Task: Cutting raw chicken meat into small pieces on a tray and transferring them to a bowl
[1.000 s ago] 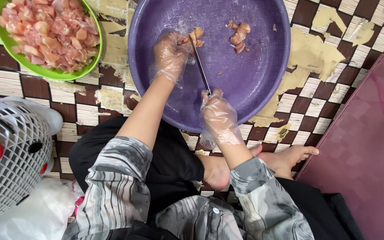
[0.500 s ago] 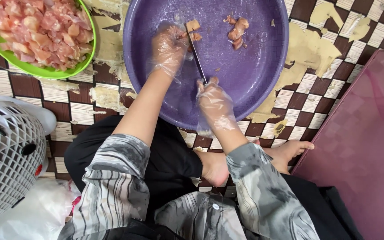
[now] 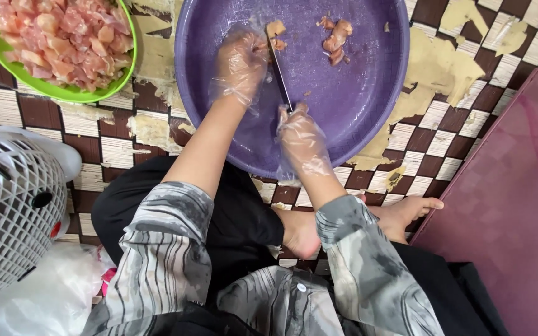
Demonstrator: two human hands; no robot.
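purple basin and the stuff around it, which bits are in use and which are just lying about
In use: purple basin, knife in right hand, meat piece under left hand, loose meat bits, green bowl of cut meat.

Lying about: white basket, plastic bag, maroon board.

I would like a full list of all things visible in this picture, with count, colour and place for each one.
purple basin: one, purple, top centre on the floor
meat pieces: a few, pink, inside the purple basin
knife: one, dark blade, in the basin
green bowl: one, green, top left, full of pink cut meat
white basket: one, white, left edge
maroon board: one, maroon, right side
left hand: clear glove, on meat at the blade
right hand: clear glove, holds the knife
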